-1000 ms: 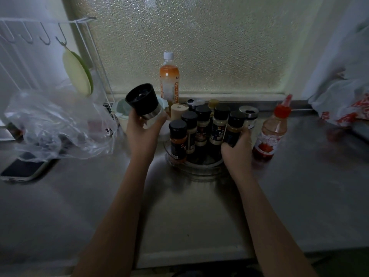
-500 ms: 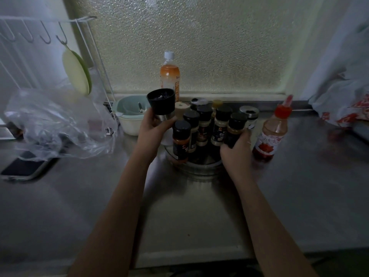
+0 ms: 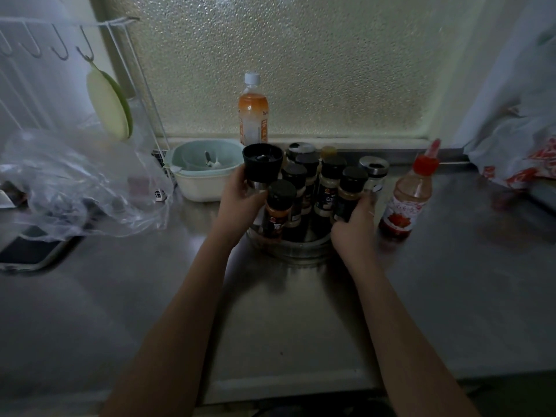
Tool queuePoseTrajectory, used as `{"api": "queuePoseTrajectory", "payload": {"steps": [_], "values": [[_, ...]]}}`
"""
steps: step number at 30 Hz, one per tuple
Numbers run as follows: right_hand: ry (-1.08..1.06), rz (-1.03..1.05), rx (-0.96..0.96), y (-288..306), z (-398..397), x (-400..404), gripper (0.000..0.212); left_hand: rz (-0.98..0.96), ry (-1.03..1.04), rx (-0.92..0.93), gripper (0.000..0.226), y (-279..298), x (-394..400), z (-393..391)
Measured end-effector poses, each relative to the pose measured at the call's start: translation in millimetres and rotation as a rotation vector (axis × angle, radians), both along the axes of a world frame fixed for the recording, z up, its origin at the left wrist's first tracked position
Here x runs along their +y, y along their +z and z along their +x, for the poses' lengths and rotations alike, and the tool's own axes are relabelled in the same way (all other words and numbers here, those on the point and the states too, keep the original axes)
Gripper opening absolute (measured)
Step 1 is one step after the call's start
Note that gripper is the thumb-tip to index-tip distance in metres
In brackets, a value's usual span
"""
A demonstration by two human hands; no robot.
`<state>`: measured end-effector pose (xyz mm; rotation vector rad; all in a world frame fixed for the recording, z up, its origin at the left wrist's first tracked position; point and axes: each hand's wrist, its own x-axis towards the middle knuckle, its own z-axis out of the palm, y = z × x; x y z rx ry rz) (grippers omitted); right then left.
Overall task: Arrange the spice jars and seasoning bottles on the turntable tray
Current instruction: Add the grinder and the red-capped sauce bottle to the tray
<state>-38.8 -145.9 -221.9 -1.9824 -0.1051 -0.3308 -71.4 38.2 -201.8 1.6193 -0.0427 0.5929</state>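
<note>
- Most spice jars (image 3: 328, 188) already stood on turntable tray (image 3: 301, 251), mid-table.
- Left hand (image 3: 240, 200) gripped black-capped grinder (image 3: 262, 167) at tray's left edge, not yet seated.
- Right hand (image 3: 355, 218) clasped a jar (image 3: 349, 191).
- Red-capped sauce bottle (image 3: 406, 197) remained off-tray.

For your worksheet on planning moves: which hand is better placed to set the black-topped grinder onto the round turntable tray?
Left. The left hand already grips the black-topped grinder at the round turntable tray's left edge. The right hand is busy at the opposite side, wrapped around a black-capped spice jar.
</note>
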Motion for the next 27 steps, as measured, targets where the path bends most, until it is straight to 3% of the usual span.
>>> {"api": "queuePoseTrajectory", "payload": {"steps": [7,11,13,16,18,20,24,27], "values": [[-0.008,0.054,0.014,1.1,0.2,0.1,0.054,-0.01,0.015,-0.011,0.045,-9.7,2.7,6.1],[-0.057,0.201,-0.031,5.0,-1.9,-1.3,0.055,-0.021,0.008,0.054,0.054,-18.3,4.7,9.4],[-0.171,0.221,-0.149,9.6,-4.9,-5.2,0.058,-0.02,0.019,0.089,0.061,-22.3,8.0,9.2],[-0.523,0.069,-0.367,15.1,-4.1,-18.3,0.06,-0.095,0.048,0.09,0.057,-21.1,7.9,7.1],[-0.68,0.003,-0.316,12.2,5.5,-31.0,0.066,-0.167,0.073,0.017,0.055,-16.0,4.7,3.8],[-0.681,-0.013,-0.183,3.7,20.7,-41.6,0.075,-0.164,0.114,-0.053,0.055,-13.5,-2.3,-0.7],[-0.53,0.137,-0.096,-9.6,36.3,-46.8,0.074,0.192,0.463,-0.181,0.037,-9.9,-14.4,-20.6],[-0.54,0.233,-0.253,-4.8,33.3,-45.2,0.063,0.567,0.408,-0.368,0.03,-0.1,-19.8,-34.4]]}}
